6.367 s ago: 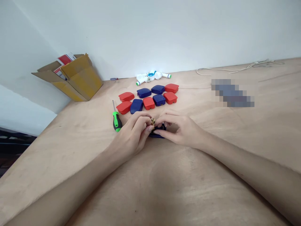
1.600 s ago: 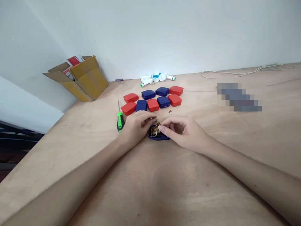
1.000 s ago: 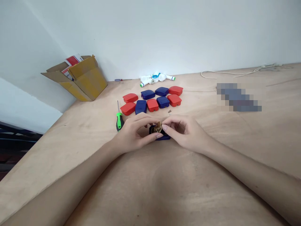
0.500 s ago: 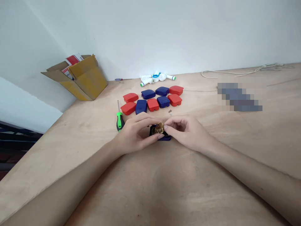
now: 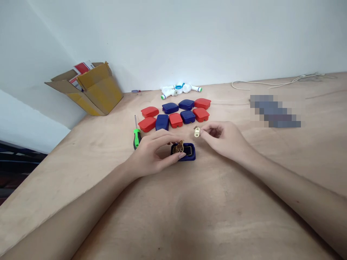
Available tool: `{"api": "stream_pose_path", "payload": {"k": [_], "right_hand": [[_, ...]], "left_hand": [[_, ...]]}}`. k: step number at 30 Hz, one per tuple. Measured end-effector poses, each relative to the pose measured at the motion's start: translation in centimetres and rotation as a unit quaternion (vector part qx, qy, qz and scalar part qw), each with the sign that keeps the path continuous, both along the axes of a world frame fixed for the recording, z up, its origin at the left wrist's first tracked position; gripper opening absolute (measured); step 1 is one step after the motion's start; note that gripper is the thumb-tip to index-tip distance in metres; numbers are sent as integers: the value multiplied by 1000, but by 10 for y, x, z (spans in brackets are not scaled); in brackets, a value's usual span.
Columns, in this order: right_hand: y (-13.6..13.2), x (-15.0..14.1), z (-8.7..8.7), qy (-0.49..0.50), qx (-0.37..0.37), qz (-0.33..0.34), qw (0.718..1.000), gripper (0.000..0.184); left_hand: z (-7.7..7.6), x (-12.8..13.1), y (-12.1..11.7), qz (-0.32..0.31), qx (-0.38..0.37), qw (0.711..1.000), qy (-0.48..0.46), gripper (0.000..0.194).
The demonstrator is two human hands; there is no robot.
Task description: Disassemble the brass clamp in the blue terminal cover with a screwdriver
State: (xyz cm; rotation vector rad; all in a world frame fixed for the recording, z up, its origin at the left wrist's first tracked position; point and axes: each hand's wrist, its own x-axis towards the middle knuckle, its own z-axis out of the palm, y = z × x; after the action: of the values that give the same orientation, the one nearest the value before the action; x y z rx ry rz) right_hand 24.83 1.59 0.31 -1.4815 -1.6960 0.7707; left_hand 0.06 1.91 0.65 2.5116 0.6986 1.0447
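My left hand grips a shiny brass-coloured metal piece between thumb and fingers. That piece sits at the left end of a dark blue plastic case, which lies hollow side up on the table. A thin brass-coloured frame shows inside the hollow. To the right of the case and a little behind it, my right hand pinches a small brass-coloured plate with holes. A small dark screw lies just behind the plate, partly hidden.
Several red cases and blue cases stand in two rows behind my hands. A green-and-black screwdriver lies left of them. Farther back are white plastic parts, another screwdriver, a cardboard box, a cable and a blurred-out object.
My right hand has moved away from the blue case, rightward and back, and now holds the small plate out beside it. My left hand stays on the metal piece at the case.
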Motion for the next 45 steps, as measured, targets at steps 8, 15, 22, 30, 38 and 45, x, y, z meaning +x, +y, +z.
{"api": "stream_pose_path", "payload": {"k": [8,15,22,30,38,45], "right_hand": [[2,4,0,-134,18,-5,991,11],[4,5,-3,-142,26,8,989,8],[5,5,-8,-141,45,17,989,5],[4,6,-5,-122,49,3,991,7],[3,6,-9,-107,115,62,986,12],[3,3,-15,-144,251,268,919,50]], "left_hand": [[4,-5,-2,17,-19,999,22,29],[7,-8,-1,11,-15,999,31,29],[8,-11,1,3,-47,998,45,32],[9,-14,2,1,-65,996,54,34],[10,-14,2,1,-64,997,52,35],[13,-13,1,-7,-37,998,59,32]]}}
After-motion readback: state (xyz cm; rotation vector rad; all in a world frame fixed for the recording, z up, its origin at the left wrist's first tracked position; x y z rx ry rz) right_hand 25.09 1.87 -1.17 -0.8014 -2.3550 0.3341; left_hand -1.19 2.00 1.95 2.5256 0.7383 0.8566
